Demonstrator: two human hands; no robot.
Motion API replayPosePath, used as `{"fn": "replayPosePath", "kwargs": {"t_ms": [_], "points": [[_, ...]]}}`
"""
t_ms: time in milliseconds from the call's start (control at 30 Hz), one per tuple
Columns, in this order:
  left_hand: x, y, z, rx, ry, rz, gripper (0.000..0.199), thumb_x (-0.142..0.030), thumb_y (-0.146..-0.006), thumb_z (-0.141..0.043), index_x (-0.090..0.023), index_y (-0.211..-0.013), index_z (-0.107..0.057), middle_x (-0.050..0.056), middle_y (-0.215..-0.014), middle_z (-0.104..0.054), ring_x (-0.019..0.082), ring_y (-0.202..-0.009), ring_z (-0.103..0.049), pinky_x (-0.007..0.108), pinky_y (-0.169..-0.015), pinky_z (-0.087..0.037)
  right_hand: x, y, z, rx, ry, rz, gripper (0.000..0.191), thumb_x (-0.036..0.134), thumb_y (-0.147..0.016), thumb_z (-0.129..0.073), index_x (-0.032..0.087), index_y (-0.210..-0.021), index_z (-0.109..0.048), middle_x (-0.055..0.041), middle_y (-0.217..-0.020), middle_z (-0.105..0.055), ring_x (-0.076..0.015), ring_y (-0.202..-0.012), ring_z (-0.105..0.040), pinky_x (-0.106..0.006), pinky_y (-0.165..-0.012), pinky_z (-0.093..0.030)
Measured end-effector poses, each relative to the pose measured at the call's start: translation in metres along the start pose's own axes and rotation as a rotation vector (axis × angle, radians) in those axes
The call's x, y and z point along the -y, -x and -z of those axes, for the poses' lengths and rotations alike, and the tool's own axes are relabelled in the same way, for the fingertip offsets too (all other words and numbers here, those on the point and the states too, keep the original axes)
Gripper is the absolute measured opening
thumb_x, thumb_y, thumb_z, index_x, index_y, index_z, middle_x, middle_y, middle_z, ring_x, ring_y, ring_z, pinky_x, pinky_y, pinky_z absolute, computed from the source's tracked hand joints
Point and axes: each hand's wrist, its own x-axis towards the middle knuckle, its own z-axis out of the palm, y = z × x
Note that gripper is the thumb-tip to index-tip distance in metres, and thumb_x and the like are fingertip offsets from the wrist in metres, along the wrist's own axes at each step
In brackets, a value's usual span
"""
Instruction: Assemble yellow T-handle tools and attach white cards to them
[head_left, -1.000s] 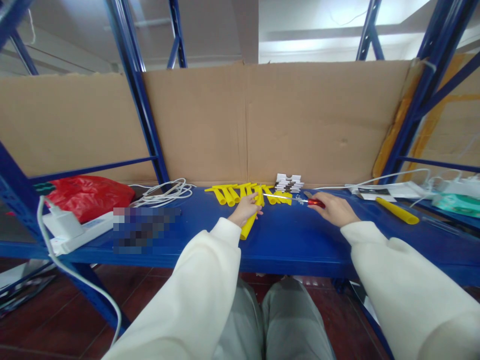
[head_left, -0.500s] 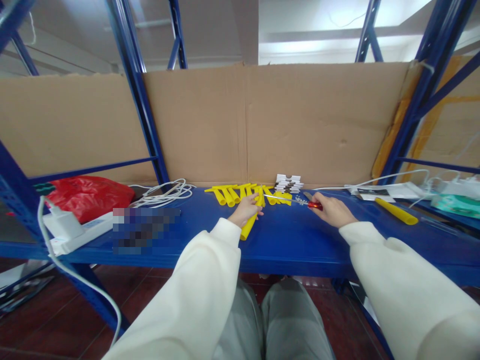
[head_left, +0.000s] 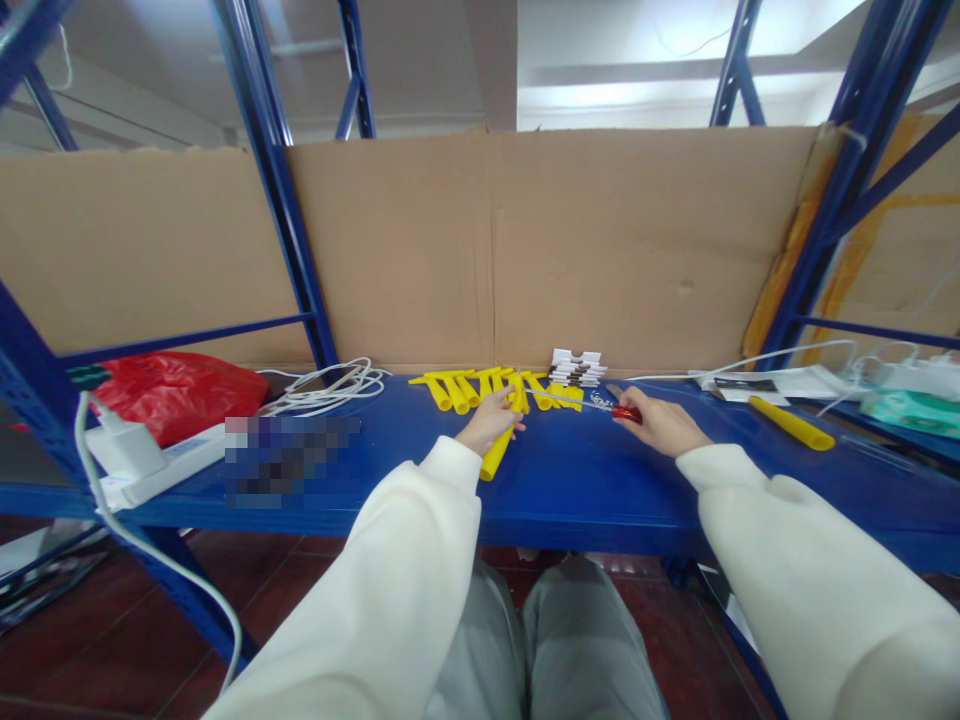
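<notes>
My left hand (head_left: 489, 420) is closed around a yellow plastic piece with a tube-shaped handle (head_left: 495, 458), held above the blue shelf. In my right hand (head_left: 660, 422) is a screwdriver (head_left: 627, 413) with a red handle. Its long metal shaft points left, and the tip reaches the head of the yellow piece; whether it sits in a screw is too small to tell. Behind my left hand, several similar yellow pieces (head_left: 455, 392) lie in a row. Small loose screws (head_left: 600, 400) lie by the screwdriver shaft, in front of a stack of white pieces (head_left: 577, 367).
A yellow tube (head_left: 792, 424) lies on the right of the blue shelf (head_left: 585, 485). To the left are a red plastic bag (head_left: 184, 392), a white power strip (head_left: 176, 468) and coiled white cable (head_left: 337, 388). A cardboard panel (head_left: 600, 250) closes off the back.
My right hand and the screwdriver have shifted very slightly left, and the handle has tilted a little. My left hand and the yellow piece stay almost in place.
</notes>
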Motion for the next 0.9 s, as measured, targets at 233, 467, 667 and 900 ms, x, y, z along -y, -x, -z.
{"fn": "replayPosePath", "kwargs": {"t_ms": [233, 467, 667, 900], "points": [[-0.0002, 0.0002, 0.0001, 0.000, 0.009, -0.009, 0.077, 0.005, -0.085, -0.058, -0.020, -0.156, -0.040, 0.019, -0.138, -0.060, 0.007, -0.060, -0.066, 0.016, -0.042, -0.043, -0.0013, 0.0020, 0.0013, -0.060, 0.001, 0.082, 0.021, 0.034, -0.092, -0.053, 0.026, -0.099, -0.071, -0.0078, -0.103, -0.078, -0.0254, -0.089, -0.073, -0.033, -0.069, -0.055], [0.0009, -0.0020, 0.0006, -0.007, 0.021, 0.000, 0.080, 0.003, -0.083, -0.062, -0.023, -0.156, -0.040, 0.018, -0.142, -0.057, 0.008, -0.063, -0.067, 0.015, -0.042, -0.043, 0.0002, 0.0012, 0.0008, -0.030, -0.013, 0.055, 0.022, 0.039, -0.090, -0.056, 0.028, -0.103, -0.070, -0.0043, -0.094, -0.079, -0.0246, -0.083, -0.074, -0.031, -0.065, -0.053], [0.0009, -0.0014, 0.0004, 0.009, 0.018, 0.002, 0.080, 0.003, -0.084, -0.062, -0.022, -0.156, -0.040, 0.018, -0.139, -0.060, 0.007, -0.059, -0.064, 0.015, -0.041, -0.042, 0.0015, 0.0023, 0.0040, -0.058, 0.038, 0.061, 0.019, 0.038, -0.092, -0.055, 0.027, -0.096, -0.070, -0.0057, -0.095, -0.079, -0.0242, -0.082, -0.073, -0.030, -0.062, -0.051], [0.0038, -0.0059, 0.0019, 0.024, 0.014, -0.003, 0.082, -0.001, -0.082, -0.066, -0.024, -0.156, -0.039, 0.019, -0.146, -0.054, 0.006, -0.060, -0.066, 0.014, -0.042, -0.043, 0.0015, 0.0020, 0.0023, -0.012, 0.015, 0.056, 0.028, 0.038, -0.095, -0.050, 0.027, -0.101, -0.075, -0.0070, -0.097, -0.080, -0.0262, -0.086, -0.075, -0.033, -0.069, -0.055]]}}
